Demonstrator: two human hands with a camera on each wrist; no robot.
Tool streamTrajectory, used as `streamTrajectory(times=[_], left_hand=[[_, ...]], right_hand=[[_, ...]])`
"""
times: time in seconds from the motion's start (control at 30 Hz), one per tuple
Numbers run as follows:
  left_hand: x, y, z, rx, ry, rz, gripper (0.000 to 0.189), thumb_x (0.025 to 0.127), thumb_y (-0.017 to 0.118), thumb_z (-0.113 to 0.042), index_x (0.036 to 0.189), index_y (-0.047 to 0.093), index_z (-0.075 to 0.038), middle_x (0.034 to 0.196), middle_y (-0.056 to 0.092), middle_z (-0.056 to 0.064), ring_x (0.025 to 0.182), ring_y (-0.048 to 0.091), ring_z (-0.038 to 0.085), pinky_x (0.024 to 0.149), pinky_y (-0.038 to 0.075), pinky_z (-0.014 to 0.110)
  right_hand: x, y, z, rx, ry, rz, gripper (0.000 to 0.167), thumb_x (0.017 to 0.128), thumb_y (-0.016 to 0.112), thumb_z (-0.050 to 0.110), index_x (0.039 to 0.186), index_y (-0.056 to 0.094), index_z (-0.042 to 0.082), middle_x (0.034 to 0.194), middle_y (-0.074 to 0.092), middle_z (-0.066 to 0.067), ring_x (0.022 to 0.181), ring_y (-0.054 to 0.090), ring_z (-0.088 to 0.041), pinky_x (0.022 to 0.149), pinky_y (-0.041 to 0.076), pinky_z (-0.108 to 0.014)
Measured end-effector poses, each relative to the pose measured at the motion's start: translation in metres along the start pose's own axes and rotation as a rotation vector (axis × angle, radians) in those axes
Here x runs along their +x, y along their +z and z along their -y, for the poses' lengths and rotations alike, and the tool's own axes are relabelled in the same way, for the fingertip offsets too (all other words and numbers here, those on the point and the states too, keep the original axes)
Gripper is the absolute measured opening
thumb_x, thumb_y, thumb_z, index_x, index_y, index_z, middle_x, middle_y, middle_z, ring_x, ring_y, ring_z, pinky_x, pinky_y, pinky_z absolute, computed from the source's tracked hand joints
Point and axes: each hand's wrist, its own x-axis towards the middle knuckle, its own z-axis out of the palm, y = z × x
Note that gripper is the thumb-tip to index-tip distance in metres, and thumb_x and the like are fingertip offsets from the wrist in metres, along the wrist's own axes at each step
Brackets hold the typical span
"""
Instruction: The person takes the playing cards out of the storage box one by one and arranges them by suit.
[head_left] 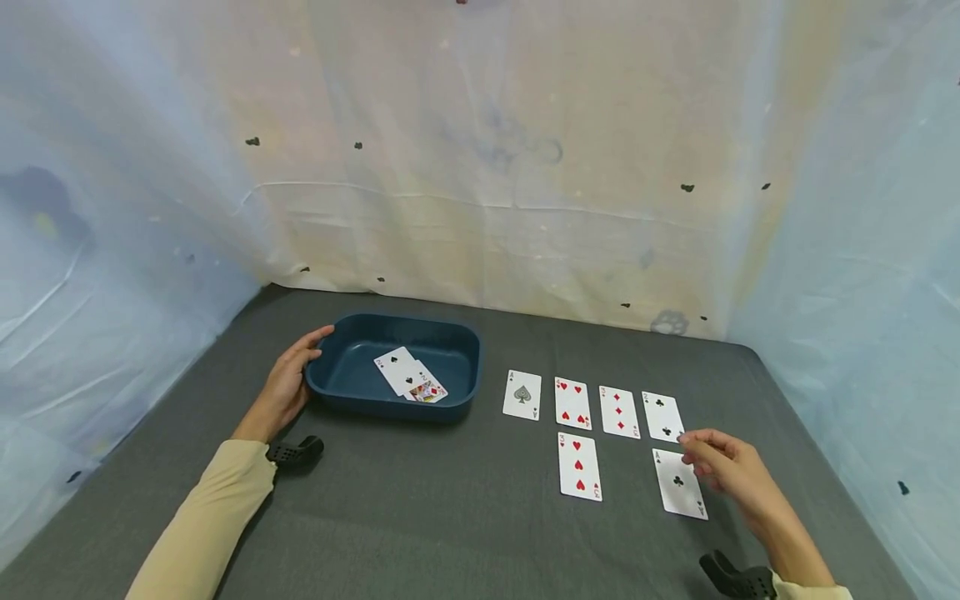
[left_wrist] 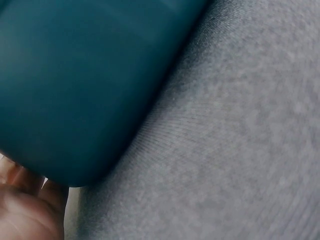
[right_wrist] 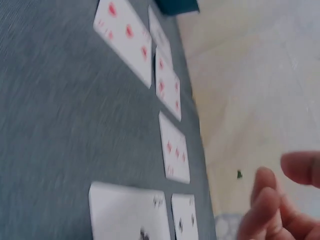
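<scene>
My left hand [head_left: 285, 383] grips the left wall of a dark blue tray [head_left: 390, 410], its fingers over the rim. In the left wrist view, part of that hand [left_wrist: 27, 215] shows against the tray's outer side [left_wrist: 75, 100]. Inside the tray lie a two of spades [head_left: 392, 365] and an overlapping face card [head_left: 427, 392]. My right hand [head_left: 731, 471] hovers by the ace of clubs [head_left: 678, 492] and the two of clubs [head_left: 662, 414]. In the right wrist view its thumb and fingers [right_wrist: 265, 200] are apart, with nothing between them.
Right of the tray, an ace of spades [head_left: 522, 408], a four of hearts [head_left: 572, 400] and a three of diamonds [head_left: 618, 410] continue the upper row. Below the four lies a three of hearts [head_left: 579, 467]. A patterned cloth [head_left: 480, 250] hangs behind the grey table [head_left: 450, 517].
</scene>
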Motion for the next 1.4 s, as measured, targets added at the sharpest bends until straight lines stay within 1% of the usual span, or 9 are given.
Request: streamTrajectory(times=[0.13, 0.23, 0.37, 0.47, 0.7, 0.9, 1.13, 1.27, 1.4], left_hand=[[0.000, 0.000, -0.001, 0.010, -0.008, 0.003, 0.046, 0.107, 0.029, -0.012, 0.153, 0.028, -0.007, 0.161, -0.001, 0.009, 0.120, 0.044, 0.018, 0.078, 0.048, 0.022], [-0.001, 0.001, -0.002, 0.032, -0.015, 0.000, 0.046, 0.108, 0.028, -0.013, 0.153, 0.027, -0.007, 0.161, -0.002, 0.008, 0.129, 0.034, 0.022, 0.081, 0.046, 0.021], [0.000, 0.001, -0.003, 0.062, -0.016, -0.009, 0.046, 0.108, 0.027, -0.014, 0.154, 0.027, -0.008, 0.162, -0.002, 0.007, 0.139, 0.017, 0.023, 0.085, 0.044, 0.020], [0.000, 0.002, -0.003, 0.071, -0.015, -0.020, 0.046, 0.107, 0.027, -0.013, 0.153, 0.027, -0.007, 0.162, -0.001, 0.007, 0.141, 0.012, 0.024, 0.086, 0.043, 0.018], [0.001, 0.004, -0.002, 0.059, -0.012, -0.023, 0.046, 0.107, 0.027, -0.010, 0.153, 0.027, -0.003, 0.161, 0.002, 0.009, 0.141, 0.012, 0.021, 0.091, 0.039, 0.020], [0.000, 0.002, -0.002, 0.051, -0.014, -0.029, 0.046, 0.107, 0.028, -0.011, 0.153, 0.027, -0.004, 0.161, 0.002, 0.008, 0.139, 0.015, 0.022, 0.088, 0.041, 0.019], [-0.001, 0.002, -0.001, 0.088, 0.000, -0.027, 0.046, 0.108, 0.028, -0.013, 0.153, 0.027, -0.005, 0.161, 0.001, 0.009, 0.136, 0.022, 0.021, 0.087, 0.041, 0.019], [0.000, 0.004, -0.002, 0.084, -0.004, -0.030, 0.046, 0.107, 0.027, -0.012, 0.153, 0.026, -0.004, 0.161, 0.002, 0.009, 0.138, 0.019, 0.021, 0.088, 0.041, 0.020], [0.000, 0.003, -0.002, 0.051, -0.001, -0.021, 0.046, 0.107, 0.027, -0.009, 0.153, 0.026, -0.002, 0.161, 0.001, 0.009, 0.141, 0.010, 0.020, 0.091, 0.039, 0.019]], right_hand=[[0.002, 0.003, 0.008, 0.110, -0.055, -0.016, 0.018, 0.099, 0.058, 0.030, 0.104, 0.067, 0.015, 0.088, 0.062, 0.002, 0.076, 0.055, -0.011, 0.065, 0.045, -0.028], [0.004, 0.007, 0.016, 0.186, -0.101, -0.003, 0.011, 0.099, 0.059, 0.028, 0.102, 0.067, 0.021, 0.088, 0.062, 0.002, 0.077, 0.056, -0.011, 0.064, 0.046, -0.026], [0.007, 0.016, 0.028, 0.273, -0.157, 0.039, 0.011, 0.099, 0.059, 0.025, 0.104, 0.067, 0.021, 0.090, 0.061, 0.000, 0.077, 0.056, -0.014, 0.067, 0.047, -0.025], [0.008, 0.024, 0.037, 0.309, -0.192, 0.077, 0.012, 0.099, 0.058, 0.023, 0.107, 0.067, 0.020, 0.090, 0.061, 0.000, 0.079, 0.056, -0.014, 0.071, 0.046, -0.027], [0.010, 0.042, 0.062, 0.472, -0.223, 0.209, 0.011, 0.098, 0.059, 0.016, 0.106, 0.067, 0.017, 0.091, 0.061, 0.000, 0.078, 0.056, -0.011, 0.068, 0.045, -0.025], [0.015, 0.064, 0.080, 0.544, -0.286, 0.279, 0.012, 0.098, 0.058, 0.011, 0.102, 0.068, 0.017, 0.089, 0.062, 0.000, 0.078, 0.056, -0.011, 0.069, 0.047, -0.025], [0.021, 0.093, 0.095, 0.575, -0.336, 0.339, 0.010, 0.098, 0.057, 0.010, 0.098, 0.066, 0.014, 0.089, 0.063, 0.000, 0.078, 0.057, -0.011, 0.068, 0.046, -0.024], [0.023, 0.108, 0.102, 0.586, -0.348, 0.369, 0.008, 0.097, 0.057, 0.008, 0.099, 0.065, 0.010, 0.089, 0.063, -0.001, 0.078, 0.057, -0.012, 0.068, 0.046, -0.024], [0.026, 0.123, 0.112, 0.551, -0.345, 0.380, 0.007, 0.096, 0.059, 0.009, 0.099, 0.065, 0.012, 0.090, 0.063, -0.002, 0.079, 0.056, -0.013, 0.071, 0.045, -0.026]])
